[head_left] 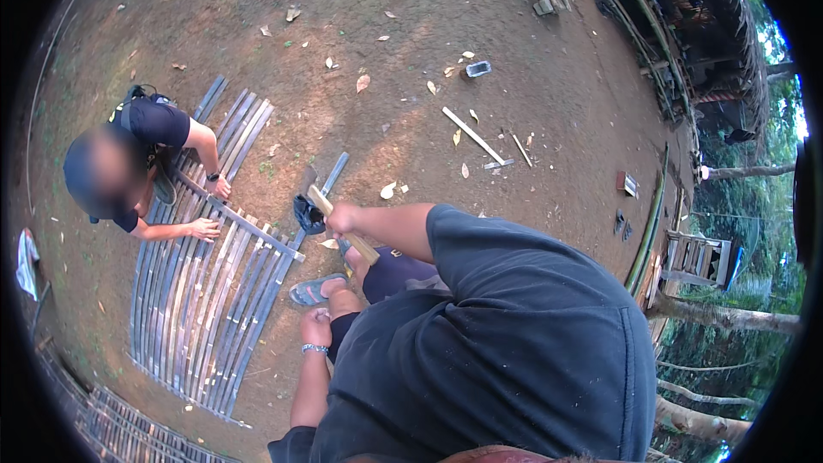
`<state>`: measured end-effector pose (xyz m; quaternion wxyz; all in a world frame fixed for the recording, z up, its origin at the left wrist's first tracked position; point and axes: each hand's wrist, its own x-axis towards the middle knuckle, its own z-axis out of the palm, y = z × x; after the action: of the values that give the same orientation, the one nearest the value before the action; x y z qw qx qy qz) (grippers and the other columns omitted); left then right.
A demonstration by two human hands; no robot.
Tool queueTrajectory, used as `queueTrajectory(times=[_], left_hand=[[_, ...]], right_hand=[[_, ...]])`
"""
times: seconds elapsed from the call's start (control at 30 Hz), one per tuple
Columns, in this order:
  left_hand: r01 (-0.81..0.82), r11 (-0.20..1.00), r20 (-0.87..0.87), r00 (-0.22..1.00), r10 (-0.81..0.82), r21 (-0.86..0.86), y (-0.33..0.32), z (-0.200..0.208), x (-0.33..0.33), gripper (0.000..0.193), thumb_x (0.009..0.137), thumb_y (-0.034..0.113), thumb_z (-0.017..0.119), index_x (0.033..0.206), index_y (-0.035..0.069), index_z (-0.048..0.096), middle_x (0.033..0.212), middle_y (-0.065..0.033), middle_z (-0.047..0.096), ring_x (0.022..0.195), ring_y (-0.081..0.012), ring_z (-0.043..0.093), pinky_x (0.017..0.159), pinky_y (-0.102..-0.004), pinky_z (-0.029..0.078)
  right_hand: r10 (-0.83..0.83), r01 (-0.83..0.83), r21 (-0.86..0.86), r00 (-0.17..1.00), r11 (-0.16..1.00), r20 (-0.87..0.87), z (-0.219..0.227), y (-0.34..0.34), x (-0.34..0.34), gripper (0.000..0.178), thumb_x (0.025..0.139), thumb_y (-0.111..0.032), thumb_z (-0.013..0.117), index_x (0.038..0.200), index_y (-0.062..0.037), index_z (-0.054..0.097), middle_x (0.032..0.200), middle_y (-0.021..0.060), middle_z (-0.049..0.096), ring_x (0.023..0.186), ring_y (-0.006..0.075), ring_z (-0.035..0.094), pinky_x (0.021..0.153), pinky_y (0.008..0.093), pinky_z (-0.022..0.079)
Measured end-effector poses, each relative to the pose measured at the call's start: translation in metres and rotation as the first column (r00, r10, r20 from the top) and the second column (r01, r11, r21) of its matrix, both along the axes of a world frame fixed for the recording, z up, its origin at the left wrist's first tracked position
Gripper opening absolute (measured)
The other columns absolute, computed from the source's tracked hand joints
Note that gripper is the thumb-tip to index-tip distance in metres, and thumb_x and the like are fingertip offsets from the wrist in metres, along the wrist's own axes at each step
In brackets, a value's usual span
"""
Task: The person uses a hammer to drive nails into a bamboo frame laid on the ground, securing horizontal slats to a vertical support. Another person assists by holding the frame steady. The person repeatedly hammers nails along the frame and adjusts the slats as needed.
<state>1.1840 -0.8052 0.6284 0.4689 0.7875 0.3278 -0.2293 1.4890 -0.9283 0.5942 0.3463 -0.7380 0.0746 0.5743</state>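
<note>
My right hand (343, 218) is closed around a wooden-handled tool (367, 250); a dark flat part shows at its far end, too blurred to name. Beside my knee, my left hand (315, 326) is curled into a fist, its inside hidden. In front of me on the ground lies a panel of split bamboo slats (201, 291), with a crosspiece (249, 225) laid over them. A co-worker (159, 124) crouches at the panel's far left, both hands resting on the slats near the crosspiece. A black plastic bag (307, 214) sits just beyond my right hand.
Loose wooden strips (474, 135) lie on the dirt farther off, near a small grey tray-like block (477, 69). Long green bamboo poles (649, 236) run along the right. A thatched shelter (720, 34) stands at the upper right. Another slatted bamboo panel (129, 429) is at lower left.
</note>
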Motion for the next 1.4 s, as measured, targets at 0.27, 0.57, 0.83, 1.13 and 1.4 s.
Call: queueTrajectory(times=[0.27,0.57,0.83,1.13,1.4], left_hand=[[-0.325,0.925,-0.099,0.945,0.311,-0.198,-0.001,-0.047,-0.055,0.009,0.089,0.002,0.062,0.089,0.001,0.072,0.077,-0.0045,0.072,0.070,-0.0108,0.064,0.067,-0.0275,0.051],[-0.328,0.909,-0.137,0.943,0.302,-0.255,-0.013,-0.095,-0.048,0.007,0.090,0.009,0.070,0.093,0.002,0.071,0.080,-0.0032,0.071,0.071,-0.0083,0.062,0.067,-0.0259,0.050],[-0.258,0.878,-0.052,0.964,0.260,-0.403,0.010,-0.268,-0.060,0.006,0.089,0.008,0.068,0.089,0.002,0.072,0.074,-0.0008,0.070,0.067,-0.0087,0.063,0.064,-0.0261,0.049],[-0.177,0.983,0.198,0.967,0.163,0.055,0.127,-0.446,0.008,0.013,0.086,0.012,0.075,0.089,0.000,0.071,0.071,-0.0079,0.068,0.065,-0.0131,0.063,0.063,-0.0314,0.049],[-0.386,0.839,0.185,0.858,0.479,-0.383,0.183,-0.495,0.034,0.026,0.084,0.016,0.075,0.106,0.003,0.070,0.084,-0.0056,0.072,0.080,-0.0188,0.070,0.071,-0.0358,0.053]], right_hand=[[-0.106,0.104,0.025,0.982,0.994,0.153,-0.094,0.056,0.052,0.024,0.092,-0.012,0.068,0.106,0.0071,0.067,0.073,0.0128,0.067,0.056,0.0216,0.063,0.050,0.0396,0.051],[-0.225,0.209,0.093,0.951,0.973,0.211,-0.149,0.114,0.100,0.032,0.097,-0.019,0.063,0.123,0.0000,0.059,0.087,0.0146,0.070,0.066,0.0234,0.068,0.059,0.0403,0.056],[-0.441,0.418,0.149,0.807,0.896,0.392,-0.270,0.123,0.064,0.025,0.100,-0.024,0.060,0.116,-0.0057,0.055,0.080,0.0103,0.065,0.063,0.0226,0.067,0.057,0.0381,0.055],[-0.691,0.680,0.347,0.714,0.646,-0.111,-0.319,0.171,-0.077,0.016,0.092,-0.005,0.065,0.105,-0.0046,0.056,0.083,0.0058,0.061,0.063,0.0161,0.061,0.056,0.0342,0.052],[-0.497,0.489,0.401,0.863,0.775,-0.093,-0.302,0.212,-0.114,0.026,0.086,0.003,0.070,0.107,-0.0016,0.056,0.081,0.0054,0.062,0.067,0.0135,0.061,0.061,0.0315,0.051]])
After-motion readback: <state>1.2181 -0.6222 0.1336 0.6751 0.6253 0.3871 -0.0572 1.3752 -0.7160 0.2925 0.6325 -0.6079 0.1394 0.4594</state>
